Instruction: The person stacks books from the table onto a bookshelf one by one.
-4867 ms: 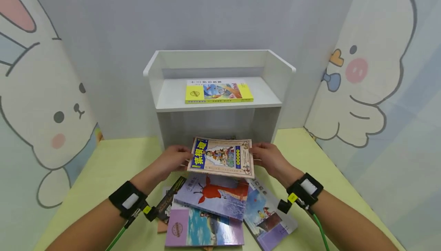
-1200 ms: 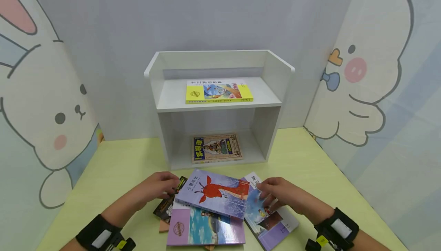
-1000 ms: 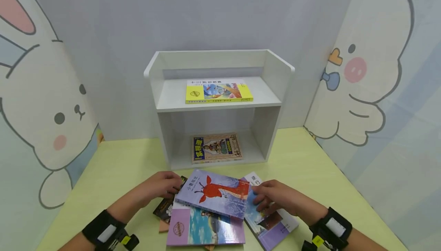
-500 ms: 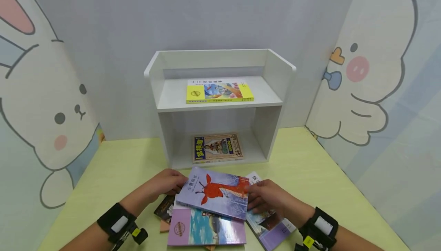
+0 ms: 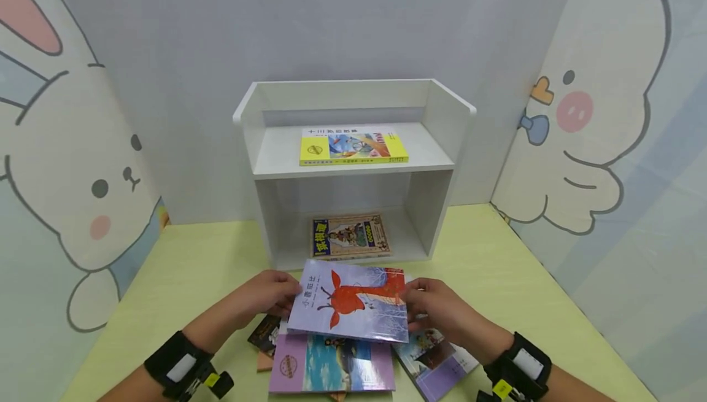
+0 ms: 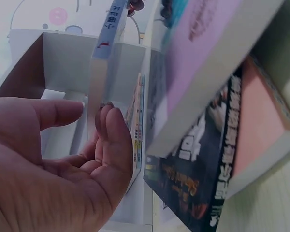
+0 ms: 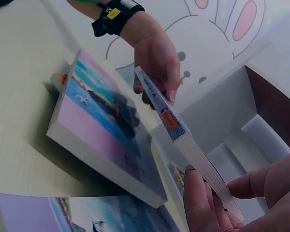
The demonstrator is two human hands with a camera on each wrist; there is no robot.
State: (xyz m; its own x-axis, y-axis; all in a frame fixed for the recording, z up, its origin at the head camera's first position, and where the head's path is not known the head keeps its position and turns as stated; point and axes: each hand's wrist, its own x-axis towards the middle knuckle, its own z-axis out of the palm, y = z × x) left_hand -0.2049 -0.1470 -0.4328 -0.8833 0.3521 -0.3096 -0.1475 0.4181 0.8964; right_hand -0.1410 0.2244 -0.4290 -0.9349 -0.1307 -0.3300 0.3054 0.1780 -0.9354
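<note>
The purple book (image 5: 349,299) was gripped at its short ends, left hand (image 5: 269,292) at 9 o'clock, right hand (image 5: 434,305) at 3 o'clock, long axis crosswise.

White shelf unit (image 5: 442,126) at far centre: yellow book (image 5: 353,147) on upper shelf, brown-framed book (image 5: 350,237) in lower compartment.

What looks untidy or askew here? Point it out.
The books left on the table lie in a loose, fanned pile, overlapping at different angles, one black book poking out at the left. Both hands hold the red-fox book above them. The two books in the shelf lie flat and square.
</note>
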